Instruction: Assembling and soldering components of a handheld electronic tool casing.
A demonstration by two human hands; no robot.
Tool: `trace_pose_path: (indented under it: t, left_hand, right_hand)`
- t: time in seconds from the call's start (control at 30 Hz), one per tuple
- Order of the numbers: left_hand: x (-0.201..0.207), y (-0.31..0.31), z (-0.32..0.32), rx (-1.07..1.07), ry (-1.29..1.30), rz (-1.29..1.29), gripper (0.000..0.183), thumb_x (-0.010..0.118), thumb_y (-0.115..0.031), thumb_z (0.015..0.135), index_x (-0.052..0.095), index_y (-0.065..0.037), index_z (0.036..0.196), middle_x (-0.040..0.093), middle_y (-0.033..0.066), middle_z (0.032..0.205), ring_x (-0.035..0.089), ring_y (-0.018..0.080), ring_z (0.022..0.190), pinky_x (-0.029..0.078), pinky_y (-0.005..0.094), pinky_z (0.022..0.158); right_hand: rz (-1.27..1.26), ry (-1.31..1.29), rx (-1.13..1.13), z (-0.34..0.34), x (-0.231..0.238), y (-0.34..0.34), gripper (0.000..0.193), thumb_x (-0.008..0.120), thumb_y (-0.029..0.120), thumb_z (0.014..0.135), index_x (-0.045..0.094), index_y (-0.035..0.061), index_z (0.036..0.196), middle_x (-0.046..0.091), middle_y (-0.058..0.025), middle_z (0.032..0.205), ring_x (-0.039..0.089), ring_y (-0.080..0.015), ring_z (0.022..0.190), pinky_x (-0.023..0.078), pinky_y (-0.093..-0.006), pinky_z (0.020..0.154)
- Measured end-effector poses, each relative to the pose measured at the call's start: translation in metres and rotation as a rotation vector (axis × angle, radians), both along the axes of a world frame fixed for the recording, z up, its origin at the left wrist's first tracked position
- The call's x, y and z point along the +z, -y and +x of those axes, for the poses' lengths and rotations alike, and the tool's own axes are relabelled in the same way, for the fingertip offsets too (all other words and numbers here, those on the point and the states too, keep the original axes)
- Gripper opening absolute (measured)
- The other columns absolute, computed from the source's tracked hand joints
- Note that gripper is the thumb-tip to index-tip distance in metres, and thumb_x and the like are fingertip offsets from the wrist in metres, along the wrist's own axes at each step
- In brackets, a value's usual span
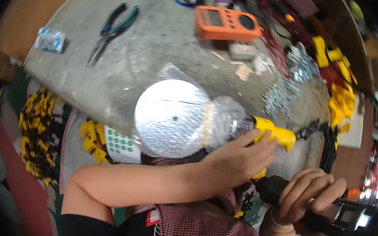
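Observation:
My left hand [242,156] is closed around the yellow handle [282,134] of a round-headed device. Its wide silvery disc head [173,119] and its neck are covered in bubble wrap [229,116], with a tan rubber band at the neck. The head rests at the near edge of the workbench. My right hand [310,193] grips a black electric screwdriver [271,189], whose tip points toward the handle's underside. Whether the tip touches anything cannot be made out. My left forearm crosses in front of my body.
On the grey workbench [155,44] lie pliers [111,30], an orange multimeter [230,23], a small packet [50,39] and piles of screws [277,99]. Yellow plastic shells [343,104] stand at the right. Many yellow-and-black parts [39,131] lie at the left, near a sheet of green round stickers [121,144].

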State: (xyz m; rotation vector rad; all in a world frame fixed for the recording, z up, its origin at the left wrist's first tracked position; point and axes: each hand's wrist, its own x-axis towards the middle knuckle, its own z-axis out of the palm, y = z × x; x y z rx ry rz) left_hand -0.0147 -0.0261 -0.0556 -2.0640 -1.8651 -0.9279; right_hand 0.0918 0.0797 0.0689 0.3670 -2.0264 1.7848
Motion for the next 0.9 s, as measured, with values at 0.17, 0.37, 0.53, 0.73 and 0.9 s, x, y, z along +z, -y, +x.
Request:
trace_pose_path:
  t: [0.17, 0.37, 0.53, 0.73, 0.9]
  left_hand:
    - [0.018, 0.007, -0.005, -0.132, 0.038, -0.173, 0.055, 0.069, -0.039, 0.074, 0.056, -0.011, 0.119, 0.052, 0.0090, 0.139, 0.046, 0.0261, 0.132, 0.036, 0.0429, 0.111]
    - [0.007, 0.000, 0.002, -0.009, -0.079, -0.123, 0.046, 0.067, -0.036, 0.076, 0.058, -0.016, 0.116, 0.053, 0.0053, 0.138, 0.048, 0.0257, 0.129, 0.037, 0.0442, 0.110]
    - [0.004, 0.000, 0.006, 0.027, 0.014, -0.064, 0.029, 0.063, -0.025, 0.081, 0.061, -0.017, 0.108, 0.058, 0.0034, 0.132, 0.051, 0.0220, 0.126, 0.039, 0.0416, 0.107]
    - [-0.004, -0.008, 0.012, 0.116, -0.049, 0.056, 0.015, 0.061, -0.022, 0.085, 0.060, -0.018, 0.099, 0.062, 0.0001, 0.125, 0.056, 0.0188, 0.120, 0.039, 0.0398, 0.106]
    - [-0.009, -0.005, 0.015, 0.122, -0.030, 0.061, 0.014, 0.061, -0.022, 0.086, 0.059, -0.018, 0.099, 0.062, 0.0004, 0.125, 0.054, 0.0199, 0.123, 0.039, 0.0398, 0.106]
  right_hand:
    - [-0.153, -0.367, -0.418, 0.034, 0.008, -0.002, 0.042, 0.079, 0.025, 0.078, 0.047, 0.0066, 0.099, 0.061, 0.0000, 0.059, 0.059, -0.0106, 0.045, 0.050, -0.0212, 0.045]
    - [0.005, -0.162, -0.315, 0.032, 0.007, -0.003, 0.025, 0.066, 0.021, 0.089, 0.048, 0.0060, 0.097, 0.060, -0.0043, 0.059, 0.060, -0.0146, 0.047, 0.052, -0.0262, 0.045]
    - [0.021, 0.156, 0.111, 0.035, 0.032, -0.031, 0.043, 0.075, 0.039, 0.086, 0.049, 0.0106, 0.106, 0.064, -0.0079, 0.084, 0.065, -0.0211, 0.072, 0.056, -0.0335, 0.063]
    - [-0.098, 0.008, 0.307, 0.017, -0.002, -0.048, 0.043, 0.025, 0.030, 0.108, 0.054, -0.0004, 0.096, 0.067, -0.0202, 0.073, 0.068, -0.0290, 0.060, 0.059, -0.0413, 0.055]
    - [-0.100, 0.035, 0.411, 0.007, -0.002, -0.045, 0.058, 0.016, 0.040, 0.107, 0.053, -0.0017, 0.093, 0.068, -0.0241, 0.077, 0.069, -0.0343, 0.065, 0.060, -0.0423, 0.058]
